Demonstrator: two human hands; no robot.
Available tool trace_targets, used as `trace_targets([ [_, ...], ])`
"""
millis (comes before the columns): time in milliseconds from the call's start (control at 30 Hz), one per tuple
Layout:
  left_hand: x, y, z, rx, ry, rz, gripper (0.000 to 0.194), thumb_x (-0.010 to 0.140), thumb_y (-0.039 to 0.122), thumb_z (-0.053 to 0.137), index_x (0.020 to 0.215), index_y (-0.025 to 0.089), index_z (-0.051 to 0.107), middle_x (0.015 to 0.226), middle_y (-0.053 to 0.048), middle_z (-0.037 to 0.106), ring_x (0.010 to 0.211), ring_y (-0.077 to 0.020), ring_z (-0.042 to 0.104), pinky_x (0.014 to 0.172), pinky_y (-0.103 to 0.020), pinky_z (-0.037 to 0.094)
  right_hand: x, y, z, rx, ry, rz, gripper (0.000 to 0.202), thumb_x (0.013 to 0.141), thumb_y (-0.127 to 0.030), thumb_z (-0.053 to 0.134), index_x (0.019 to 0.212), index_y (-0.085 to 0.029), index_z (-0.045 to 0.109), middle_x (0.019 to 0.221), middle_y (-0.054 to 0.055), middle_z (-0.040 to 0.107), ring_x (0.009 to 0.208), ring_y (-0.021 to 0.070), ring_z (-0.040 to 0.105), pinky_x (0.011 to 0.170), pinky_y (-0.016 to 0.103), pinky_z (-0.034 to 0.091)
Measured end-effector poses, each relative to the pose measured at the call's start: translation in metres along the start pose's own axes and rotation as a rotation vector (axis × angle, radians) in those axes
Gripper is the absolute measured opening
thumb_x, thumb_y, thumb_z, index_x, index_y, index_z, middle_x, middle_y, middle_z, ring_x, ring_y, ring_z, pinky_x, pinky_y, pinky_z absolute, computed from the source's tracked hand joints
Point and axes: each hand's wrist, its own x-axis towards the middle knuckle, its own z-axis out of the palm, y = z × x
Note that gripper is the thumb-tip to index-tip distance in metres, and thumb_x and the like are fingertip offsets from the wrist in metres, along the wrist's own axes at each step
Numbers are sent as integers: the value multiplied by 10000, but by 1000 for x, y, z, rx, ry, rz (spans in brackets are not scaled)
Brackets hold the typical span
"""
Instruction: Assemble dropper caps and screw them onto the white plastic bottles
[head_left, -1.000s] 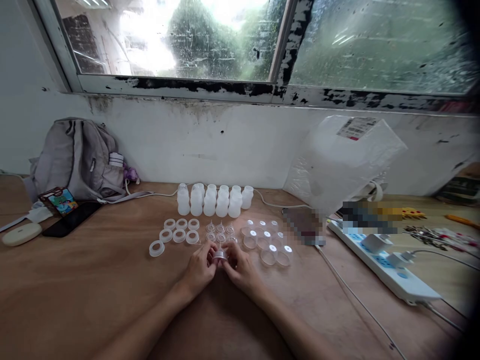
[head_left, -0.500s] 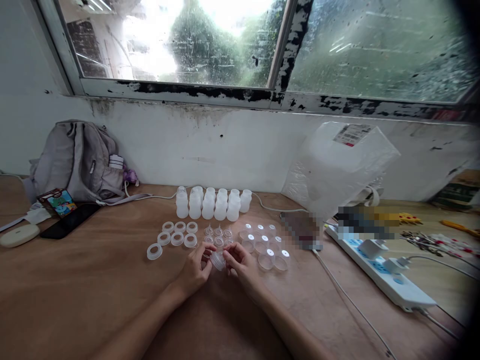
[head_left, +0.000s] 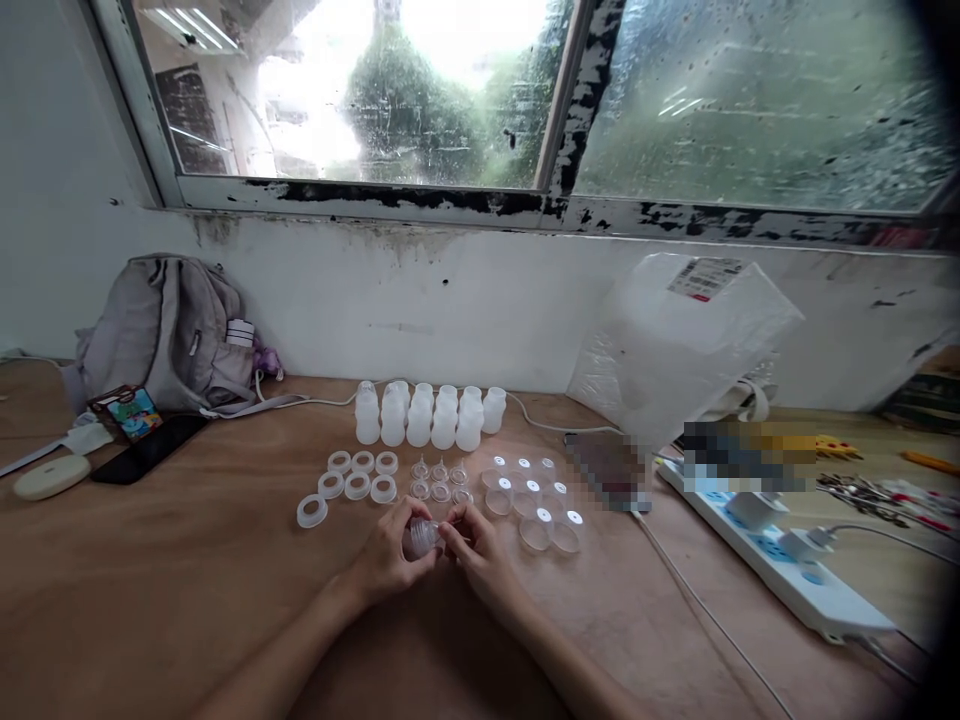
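One clear ribbed plastic piece (head_left: pixel 423 537) is above the bench (head_left: pixel 187 560), well apart from its back edge: the left hand (head_left: pixel 391 552) curls round it, the right hand (head_left: pixel 475 546) pinches its end, thumb nearly meeting forefinger. Frosted baby bottles (head_left: pixel 419 423) stand near that edge.

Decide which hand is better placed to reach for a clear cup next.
Probably the right hand: it is nearer the clear cups and at one end of the ribbed clear piece, which the left hand wraps around.
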Motion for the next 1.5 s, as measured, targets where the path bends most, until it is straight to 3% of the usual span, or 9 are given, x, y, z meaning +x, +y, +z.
trace_targets([
  [433,3,0,-6,50,-20,-99,223,607,232,577,808,190,490,759,-9,551,705,-149,526,666,-268,429,1,1,-5,-127,58,-40,237,776,-402,498,696,-179,482,589,-25,468,486,84,413,444,196,342],
  [600,7,-1,-9,148,-14,-4,237,626,267,605,841,187,547,817,-34,578,803,-181,525,737,-302,422,3,-2,-7,-153,79,-50,235,784,-392,495,689,-177,482,613,-19,480,507,88,439,466,199,356],
  [733,14,6,-19,201,-52,115,290,705,314,561,977,211,559,915,-49,602,893,-194,517,804,-316,402,4,-9,-13,-105,118,-32,258,784,-429,481,702,-185,461,576,-32,460,484,92,442,460,205,362],
  [833,46,15,-43,287,-22,160,273,771,308,482,1011,198,552,941,-59,608,906,-186,520,832,-314,387,5,-10,-17,-87,167,-14,277,780,-455,475,714,-189,442,539,-42,445,464,96,438,448,208,359],
  [933,106,22,-78,448,-76,137,254,795,310,427,968,196,573,949,-48,613,921,-171,524,846,-281,377,6,-7,-17,-103,198,-7,278,780,-456,476,714,-189,441,532,-44,438,457,94,430,434,205,345],
  [1067,197,17,-111,762,-273,-207,304,769,366,434,970,199,590,997,-48,619,908,-184,542,785,-256,394,6,-3,-16,-110,198,-9,266,779,-444,482,704,-192,447,552,-45,434,449,88,411,426,206,329],
  [1167,239,3,-112,811,-384,-341,266,661,366,571,826,171,648,859,-69,661,807,-206,579,711,-263,417,6,-3,-16,-113,198,2,253,783,-428,484,702,-193,439,565,-42,442,444,84,400,423,207,324],
  [1267,256,-12,-102,845,-470,-459,281,536,338,684,732,138,662,817,-116,665,798,-260,589,688,-305,431,6,-3,-18,-117,200,15,247,791,-419,477,699,-195,428,543,-45,430,446,88,401,417,203,321],
  [1500,258,-31,-87,871,-477,-542,472,460,334,748,872,130,639,1011,-178,611,924,-315,555,729,-341,435,7,0,-19,-121,219,15,244,795,-411,470,698,-192,430,552,-39,427,463,87,403,420,196,330],
])
